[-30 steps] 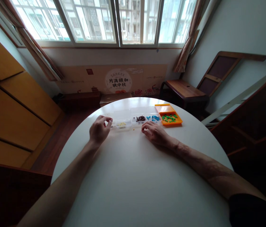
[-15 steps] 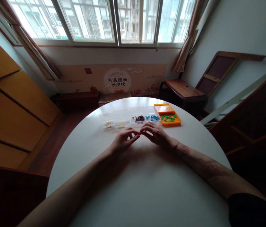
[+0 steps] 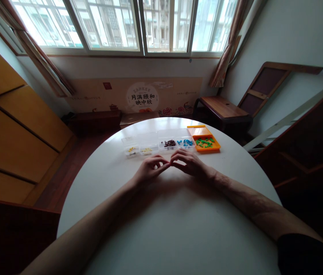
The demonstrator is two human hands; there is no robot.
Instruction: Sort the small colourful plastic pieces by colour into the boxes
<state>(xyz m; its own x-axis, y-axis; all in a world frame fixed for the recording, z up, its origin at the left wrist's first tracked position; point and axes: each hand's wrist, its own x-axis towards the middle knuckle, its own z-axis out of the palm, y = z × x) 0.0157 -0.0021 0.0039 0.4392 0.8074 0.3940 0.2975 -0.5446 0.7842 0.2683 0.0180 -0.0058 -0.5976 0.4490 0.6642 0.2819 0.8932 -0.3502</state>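
Over the middle of the white round table (image 3: 161, 217), my left hand (image 3: 151, 168) and my right hand (image 3: 188, 161) meet at the fingertips. Both are closed in a pinch; whatever sits between the fingertips is too small to make out. Just beyond them stands a row of open clear boxes holding yellow pieces (image 3: 132, 149), pale yellow pieces (image 3: 146, 150), dark brown pieces (image 3: 169, 143) and blue pieces (image 3: 185, 142). At the row's right end, an orange box (image 3: 218, 147) with its lid folded back holds small green pieces (image 3: 205, 143).
Behind the table, a wooden chair (image 3: 221, 106) stands at the right and a printed cardboard panel (image 3: 175, 95) leans under the window. A yellow wooden cabinet (image 3: 15, 141) is on the left. Dark wooden furniture (image 3: 307, 152) stands close on the right.
The fingertips have shifted very slightly against each other. A reddish spot between them half a second ago no longer shows clearly. The boxes have not moved.
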